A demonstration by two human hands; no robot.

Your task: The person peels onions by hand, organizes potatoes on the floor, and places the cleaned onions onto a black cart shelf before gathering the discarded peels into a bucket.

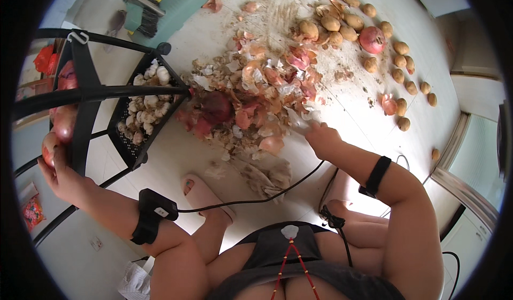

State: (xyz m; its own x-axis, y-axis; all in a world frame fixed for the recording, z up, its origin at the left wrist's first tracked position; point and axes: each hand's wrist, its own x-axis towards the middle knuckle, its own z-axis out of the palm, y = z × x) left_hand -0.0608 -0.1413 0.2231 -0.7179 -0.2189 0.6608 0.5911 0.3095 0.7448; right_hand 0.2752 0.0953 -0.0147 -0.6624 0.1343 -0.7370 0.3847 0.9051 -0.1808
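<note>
My left hand (64, 175) is at the upper basket (86, 139) of a black tiered rack, its fingers around an onion (49, 145). More red onions (65, 123) sit in that basket beside it. Heads of garlic (150, 109) fill the lower perforated basket. On the floor before me spreads a heap of dry onion skins (260, 83), with a dark red onion (216, 106) among them. My right hand (324, 137) is at the heap's right edge, fingers bent, by a blurred whitish scrap (298, 122). Whether it grips that scrap is unclear.
Many potatoes (330, 23) lie scattered on the floor at the upper right, with a large red onion (372, 40) among them. A green dustpan (176, 7) and a black-bristled brush (150, 11) lie at the upper left. A soiled cloth or paper (268, 175) rests near my feet. A black cable (256, 201) runs between my arms.
</note>
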